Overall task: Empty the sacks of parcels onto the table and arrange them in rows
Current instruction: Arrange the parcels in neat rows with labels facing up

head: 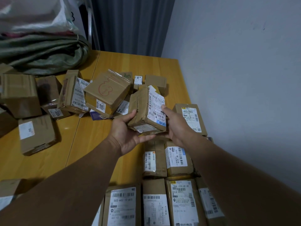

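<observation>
At the far left a crumpled green woven sack (40, 53) is lying on the yellow wooden table (91, 144), beside a loose heap of brown cardboard parcels (105, 93). The left hand (128, 131) is cradling a taped brown cardboard parcel (146, 111) from below (thumb against its side) above the table, while the right hand (177, 126) is gripping its right edge. Neat rows of labelled parcels (175, 160) are lying near right.

On the table (91, 136), loose parcels (107, 93) heap left, rows (177, 159) lie right, sack (40, 51) behind
</observation>
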